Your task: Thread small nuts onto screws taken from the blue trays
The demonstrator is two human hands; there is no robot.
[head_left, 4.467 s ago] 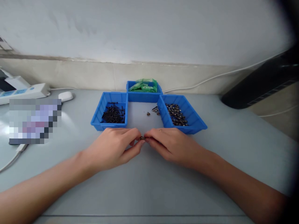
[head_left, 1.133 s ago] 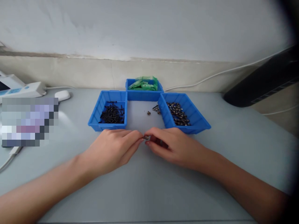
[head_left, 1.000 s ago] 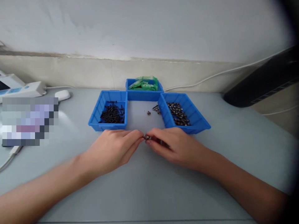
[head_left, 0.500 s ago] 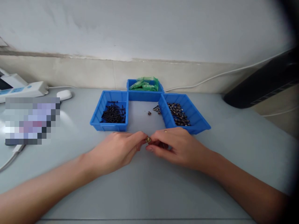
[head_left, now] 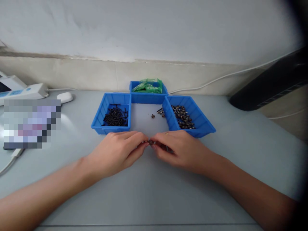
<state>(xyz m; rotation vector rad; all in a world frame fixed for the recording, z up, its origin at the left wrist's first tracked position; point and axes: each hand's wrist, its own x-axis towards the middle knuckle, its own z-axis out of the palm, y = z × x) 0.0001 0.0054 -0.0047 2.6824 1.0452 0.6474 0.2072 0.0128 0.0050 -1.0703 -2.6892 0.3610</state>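
My left hand (head_left: 120,152) and my right hand (head_left: 179,147) meet fingertip to fingertip above the table, in front of the blue bins. A thin dark screw (head_left: 145,141) is pinched in my left fingers, mostly hidden by them. Its end points at a small bronze-coloured metal fitting (head_left: 151,142), which my right thumb and forefinger grip. Whether the screw has entered the fitting is too small to tell. More small metal pieces (head_left: 167,148) show under the curled fingers of my right hand.
Black screws (head_left: 115,116) fill part of the left blue bin (head_left: 96,123). Metal fittings (head_left: 184,117) lie in the right bin (head_left: 204,123). The back bin (head_left: 149,98) holds green plastic packets (head_left: 149,86). A loose fitting (head_left: 153,116) and several assembled pieces (head_left: 160,111) lie between the bins.
The fitting has turned, so its round open face no longer points at me. My left fingers have shifted, and the thin screw now shows beside the fitting.
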